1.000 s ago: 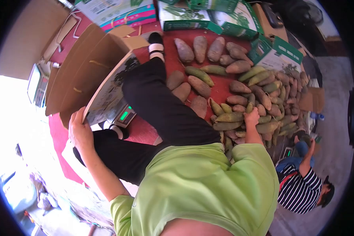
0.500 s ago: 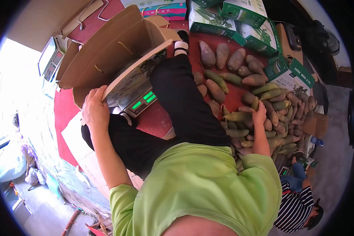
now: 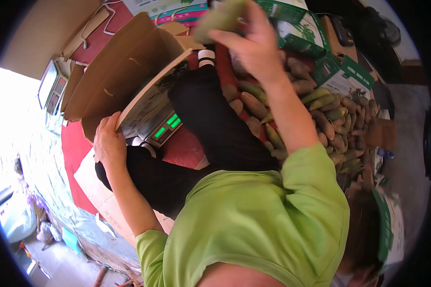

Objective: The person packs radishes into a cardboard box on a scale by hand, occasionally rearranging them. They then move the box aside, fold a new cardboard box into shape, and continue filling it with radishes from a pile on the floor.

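My left hand [image 3: 110, 143] is closed over the near edge of an open cardboard box [image 3: 107, 71], its fingers hooked on the rim. The box stands on a weighing scale [image 3: 165, 130] with lit green digits, between my legs. Raised past the box's far right corner, my right hand [image 3: 256, 50] grips a thick green radish [image 3: 220, 20], blurred by motion. Below that forearm lies a heap of green and brownish radishes [image 3: 340, 117], partly hidden by my arm. The box's bottom is hidden from me.
Green-and-white printed cartons [image 3: 304, 33] stand behind the heap, and another carton [image 3: 347, 74] beside it. A second scale [image 3: 55, 88] is at the far left. At lower right a person [image 3: 361, 225], blurred, is beside a green-and-white carton [image 3: 391, 225]. Red cloth [image 3: 184, 148] covers the surface.
My right hand has lifted a green radish from the heap and swung it up and left towards the box. My left hand stays on the rim. The person at right has shifted, with a carton alongside.
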{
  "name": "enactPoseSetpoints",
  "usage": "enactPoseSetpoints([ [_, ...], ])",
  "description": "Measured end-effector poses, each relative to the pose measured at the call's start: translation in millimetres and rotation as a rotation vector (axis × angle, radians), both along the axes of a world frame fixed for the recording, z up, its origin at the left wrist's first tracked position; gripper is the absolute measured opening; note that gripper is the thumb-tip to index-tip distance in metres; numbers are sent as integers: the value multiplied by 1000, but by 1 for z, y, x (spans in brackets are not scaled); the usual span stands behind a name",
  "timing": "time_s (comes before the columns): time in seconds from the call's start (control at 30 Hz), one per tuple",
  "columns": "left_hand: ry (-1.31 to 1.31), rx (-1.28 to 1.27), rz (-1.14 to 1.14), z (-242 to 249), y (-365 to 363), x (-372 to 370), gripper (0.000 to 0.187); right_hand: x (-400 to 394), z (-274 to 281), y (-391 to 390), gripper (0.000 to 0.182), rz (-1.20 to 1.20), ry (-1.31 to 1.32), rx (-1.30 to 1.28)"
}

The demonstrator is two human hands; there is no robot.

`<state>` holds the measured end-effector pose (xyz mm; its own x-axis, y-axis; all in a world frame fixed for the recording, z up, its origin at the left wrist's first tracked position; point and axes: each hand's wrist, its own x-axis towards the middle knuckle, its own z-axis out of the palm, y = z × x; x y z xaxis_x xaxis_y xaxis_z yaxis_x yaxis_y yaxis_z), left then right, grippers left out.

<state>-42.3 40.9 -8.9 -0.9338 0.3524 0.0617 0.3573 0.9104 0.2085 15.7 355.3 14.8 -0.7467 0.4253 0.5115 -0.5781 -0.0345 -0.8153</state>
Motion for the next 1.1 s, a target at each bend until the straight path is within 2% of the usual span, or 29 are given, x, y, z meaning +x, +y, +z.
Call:
enactPoseSetpoints([
  [0.03,3,7,-10,-1,-1,0,49,-13,6,-12,32,-25,-4,6],
  [0.1,-7,15,-48,-1,-1,-1,49,-34,12,-28,55,53,-138,307],
  [0.17,-30,-18,-52,-1,-1,-2,51,-54,10,-52,57,-139,22,503],
  [0.2,-27,-17,-53,-2,-1,-2,50,-60,5,-64,60,-130,-81,492],
  [0.23,-24,-17,-51,-2,-1,-2,48,-73,-9,-72,59,-168,-14,561],
  [0.3,-3,-8,-99,-5,-3,-3,45,-73,-20,-83,56,-171,-189,765],
  [0.37,-4,-44,-53,-4,-1,-2,42,-70,-32,-89,47,-183,-349,1024],
  [0.5,5,-28,-65,-3,1,0,37,-60,-49,-82,36,-238,-303,895],
  [0.57,3,-27,-62,-5,0,0,37,-44,-50,-63,27,-358,-115,687],
  [0.67,-20,-8,-68,-5,-1,-2,35,-11,-69,-29,24,-494,-81,637],
  [0.73,-42,6,-77,-6,-2,-2,33,17,-96,-7,22,-528,-265,609],
  [0.8,16,-8,-63,-10,-2,-2,39,51,-127,15,21,-485,-507,546],
  [0.87,11,-19,-68,-12,-5,-4,40,88,-174,35,20,-536,-680,562],
  [0.93,5,-30,-73,-12,-4,-3,41,132,-193,43,22,-542,-915,489],
  [1.1,36,-8,-94,-14,-6,-4,42,242,-278,68,25,-572,-1392,554],
])
